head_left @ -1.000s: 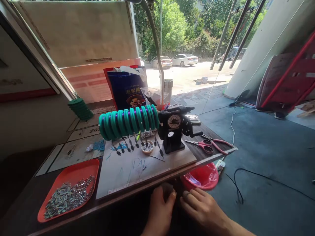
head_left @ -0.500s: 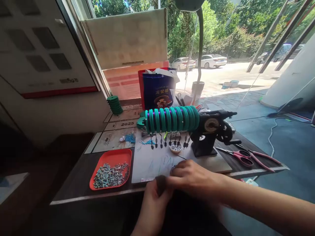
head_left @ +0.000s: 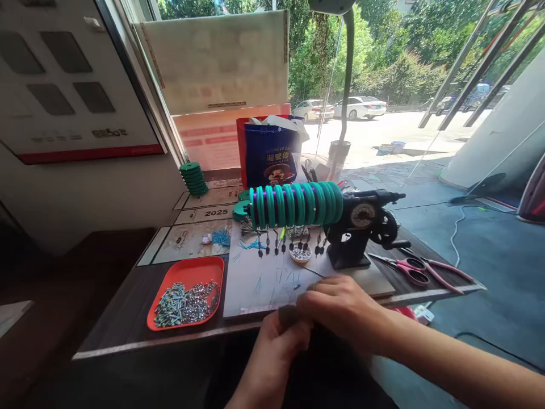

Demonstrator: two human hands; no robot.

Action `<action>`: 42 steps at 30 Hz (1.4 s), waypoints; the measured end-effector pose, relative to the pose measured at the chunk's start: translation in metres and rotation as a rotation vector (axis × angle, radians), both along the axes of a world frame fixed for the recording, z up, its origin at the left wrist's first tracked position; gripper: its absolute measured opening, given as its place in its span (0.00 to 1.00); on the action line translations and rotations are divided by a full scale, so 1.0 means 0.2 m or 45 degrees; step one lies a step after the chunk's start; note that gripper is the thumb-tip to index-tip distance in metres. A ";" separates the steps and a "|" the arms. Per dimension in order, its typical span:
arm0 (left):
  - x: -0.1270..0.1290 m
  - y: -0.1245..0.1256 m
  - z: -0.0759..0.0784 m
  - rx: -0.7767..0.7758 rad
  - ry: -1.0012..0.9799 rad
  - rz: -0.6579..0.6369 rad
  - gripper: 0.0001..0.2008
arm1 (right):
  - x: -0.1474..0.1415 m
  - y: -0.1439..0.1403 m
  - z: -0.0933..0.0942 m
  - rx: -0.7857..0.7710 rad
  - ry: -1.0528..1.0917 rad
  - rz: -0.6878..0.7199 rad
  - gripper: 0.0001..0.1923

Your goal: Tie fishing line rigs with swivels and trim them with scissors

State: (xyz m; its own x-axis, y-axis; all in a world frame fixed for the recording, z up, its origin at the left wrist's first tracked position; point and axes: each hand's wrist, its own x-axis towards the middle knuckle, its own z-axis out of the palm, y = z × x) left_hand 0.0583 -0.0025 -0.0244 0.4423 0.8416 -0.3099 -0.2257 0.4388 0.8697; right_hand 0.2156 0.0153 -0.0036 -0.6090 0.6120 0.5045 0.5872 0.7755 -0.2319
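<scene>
My left hand [head_left: 276, 352] is closed around a dark rounded piece [head_left: 288, 314] just in front of the table's near edge. Against it, my right hand [head_left: 340, 304] has its fingers pinched together; what they hold is hidden. A thin dark rod [head_left: 313, 271] ends beside my right knuckles, and I cannot tell if it is held. On the white board [head_left: 247, 295] lies a small dark piece [head_left: 297, 287] near my right fingers, with several thin blue strands. Beyond stands a black winding device [head_left: 351, 244] carrying a row of green spools [head_left: 296, 204], with dark weights hanging below.
At left sits a red tray [head_left: 187, 267] of small metal parts. A small round dish [head_left: 300, 254] of silvery bits stands under the spools. Pink-handled scissors [head_left: 411, 270] and pliers [head_left: 447, 275] lie at right. Behind are a blue bag [head_left: 272, 147] and stacked green spools [head_left: 193, 179].
My hands stay together and have shifted slightly right across the view. The small dark piece on the board now shows apart from my right fingers. The view itself has moved a little.
</scene>
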 end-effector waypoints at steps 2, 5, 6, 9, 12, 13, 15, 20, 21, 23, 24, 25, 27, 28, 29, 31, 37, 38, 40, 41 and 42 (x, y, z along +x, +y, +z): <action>0.02 0.00 -0.02 -0.131 -0.171 -0.017 0.11 | 0.02 -0.05 -0.01 0.066 0.092 -0.107 0.13; 0.04 0.01 -0.02 -0.274 -0.371 0.036 0.09 | 0.05 -0.16 -0.05 0.066 0.332 -0.295 0.07; 0.05 0.01 -0.02 -0.300 -0.412 0.064 0.09 | 0.05 -0.20 -0.08 0.031 0.425 -0.370 0.05; 0.08 0.00 -0.01 -0.401 -0.488 0.175 0.08 | 0.02 -0.28 -0.16 -0.132 0.694 -0.509 0.06; 0.10 -0.01 0.00 -0.540 -0.531 0.279 0.13 | -0.05 -0.31 -0.22 -0.419 0.882 -0.424 0.03; 0.11 -0.01 0.00 -0.571 -0.537 0.304 0.14 | -0.07 -0.31 -0.24 -0.541 0.958 -0.392 0.04; 0.11 -0.01 0.00 -0.581 -0.529 0.334 0.14 | -0.11 -0.30 -0.25 -0.756 1.155 -0.388 0.06; 0.12 -0.02 -0.01 -0.478 -0.491 0.377 0.13 | -0.13 -0.26 -0.22 -1.033 1.422 -0.424 0.13; 0.13 -0.02 -0.01 -0.457 -0.478 0.375 0.13 | -0.13 -0.26 -0.21 -1.049 1.428 -0.437 0.13; 0.13 -0.02 -0.01 -0.396 -0.445 0.349 0.11 | -0.12 -0.25 -0.20 -1.016 1.392 -0.484 0.13; 0.13 -0.02 -0.01 -0.354 -0.432 0.334 0.10 | -0.12 -0.25 -0.19 -0.966 1.349 -0.509 0.13; 0.13 -0.02 -0.01 -0.317 -0.422 0.328 0.09 | -0.12 -0.25 -0.19 -0.900 1.296 -0.529 0.12; 0.12 -0.02 -0.01 -0.283 -0.395 0.339 0.08 | -0.11 -0.26 -0.18 -0.776 1.179 -0.556 0.10; 0.12 -0.02 -0.01 -0.285 -0.383 0.355 0.09 | -0.11 -0.26 -0.18 -0.734 1.130 -0.564 0.09; 0.12 -0.02 0.00 -0.292 -0.374 0.369 0.09 | -0.11 -0.26 -0.18 -0.714 1.094 -0.568 0.09; 0.12 -0.02 0.00 -0.294 -0.362 0.377 0.10 | -0.11 -0.27 -0.18 -0.726 1.058 -0.577 0.09; 0.11 -0.01 -0.01 -0.286 -0.336 0.389 0.09 | -0.11 -0.27 -0.21 -0.854 1.100 -0.580 0.12; 0.10 -0.01 -0.02 -0.285 -0.332 0.385 0.08 | -0.11 -0.27 -0.22 -0.891 1.123 -0.576 0.13; 0.10 -0.01 -0.02 -0.280 -0.328 0.372 0.08 | -0.11 -0.26 -0.23 -0.973 1.182 -0.576 0.14; 0.10 -0.01 -0.02 -0.283 -0.327 0.366 0.08 | -0.11 -0.26 -0.23 -1.018 1.214 -0.578 0.14; 0.10 -0.01 -0.02 -0.290 -0.327 0.370 0.08 | -0.11 -0.26 -0.24 -1.064 1.248 -0.584 0.15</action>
